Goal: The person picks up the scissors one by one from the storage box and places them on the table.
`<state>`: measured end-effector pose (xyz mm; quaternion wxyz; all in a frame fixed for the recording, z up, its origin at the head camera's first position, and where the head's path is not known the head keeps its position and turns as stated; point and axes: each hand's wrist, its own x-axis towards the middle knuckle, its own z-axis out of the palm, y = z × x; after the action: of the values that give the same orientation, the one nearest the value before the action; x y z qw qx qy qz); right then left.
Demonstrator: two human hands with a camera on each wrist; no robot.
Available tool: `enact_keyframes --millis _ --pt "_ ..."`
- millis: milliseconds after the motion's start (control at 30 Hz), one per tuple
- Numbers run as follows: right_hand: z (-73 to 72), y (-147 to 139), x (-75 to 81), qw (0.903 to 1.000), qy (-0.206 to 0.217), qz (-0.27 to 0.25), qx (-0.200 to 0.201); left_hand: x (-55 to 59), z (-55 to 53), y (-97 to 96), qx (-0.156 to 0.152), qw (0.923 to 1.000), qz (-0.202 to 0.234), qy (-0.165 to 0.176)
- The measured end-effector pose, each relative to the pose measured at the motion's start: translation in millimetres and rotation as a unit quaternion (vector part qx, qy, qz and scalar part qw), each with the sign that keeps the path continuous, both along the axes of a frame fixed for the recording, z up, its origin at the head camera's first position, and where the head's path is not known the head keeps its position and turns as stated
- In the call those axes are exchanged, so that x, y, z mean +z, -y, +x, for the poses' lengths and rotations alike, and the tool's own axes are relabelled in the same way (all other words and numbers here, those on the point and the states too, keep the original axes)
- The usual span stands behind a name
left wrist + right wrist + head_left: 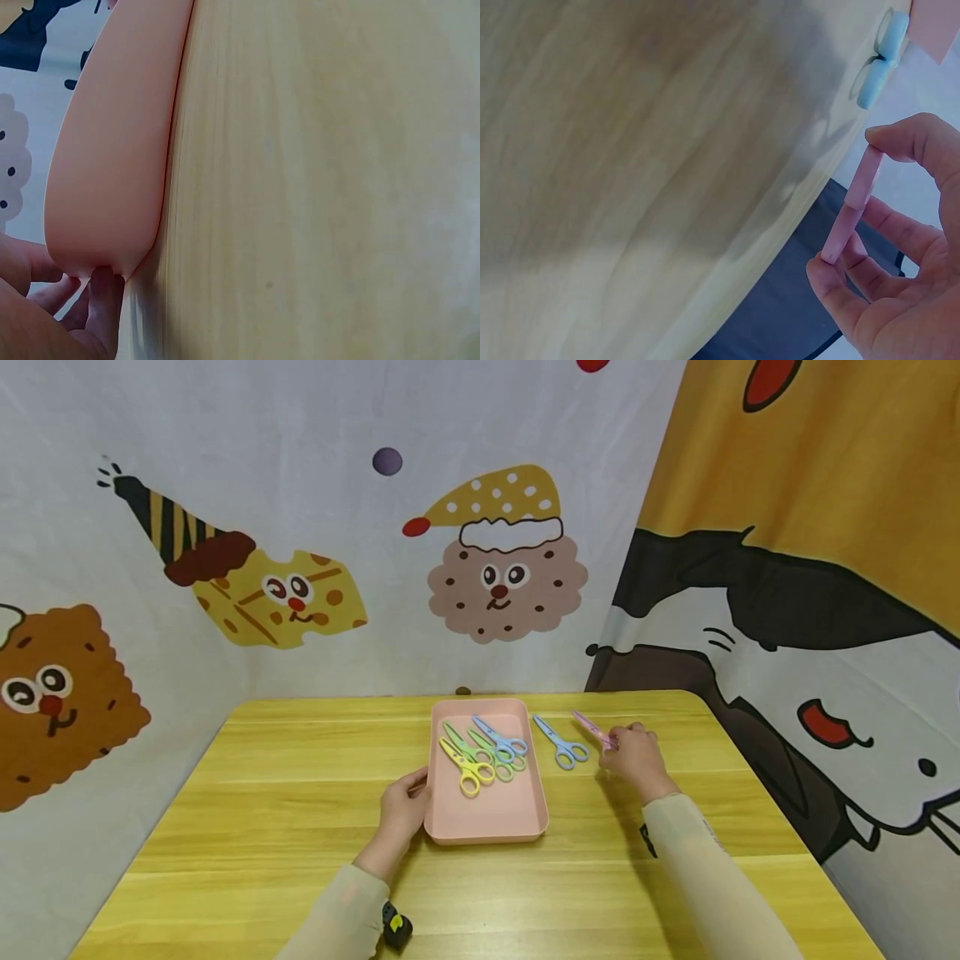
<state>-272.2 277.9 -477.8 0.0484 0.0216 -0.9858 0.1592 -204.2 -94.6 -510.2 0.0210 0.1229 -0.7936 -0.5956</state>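
Pink scissors (594,730) are held by their handles in my right hand (636,758), blades pointing away to the far left. In the right wrist view, thumb and fingers pinch the pink handle loops (853,202) at opposite ends. Just left of that hand, blue scissors (561,743) lie on the table. My left hand (403,810) holds the left side of a pink tray (487,818); in the left wrist view its fingers (105,300) touch the tray wall. Inside the tray lie yellow scissors (467,768), green scissors (502,762) and blue scissors (501,739), partly overlapping.
The wooden table (300,827) carries the tray near its far middle. A cartoon-printed curtain (315,510) hangs behind the table's far edge and along its right side.
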Motion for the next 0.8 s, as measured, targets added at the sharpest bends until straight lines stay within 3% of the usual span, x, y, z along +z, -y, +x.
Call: enact_keyframes --millis 400,800 --pt "1.9 -1.7 6.8 0.9997 -0.007 0.02 0.01 -0.5 0.0 0.6 0.001 1.0 -0.004 0.0" --pt "-1.6 -4.3 -0.9 0.9991 0.041 0.011 -0.011 0.2 0.2 0.6 -0.003 1.0 -0.004 0.004"
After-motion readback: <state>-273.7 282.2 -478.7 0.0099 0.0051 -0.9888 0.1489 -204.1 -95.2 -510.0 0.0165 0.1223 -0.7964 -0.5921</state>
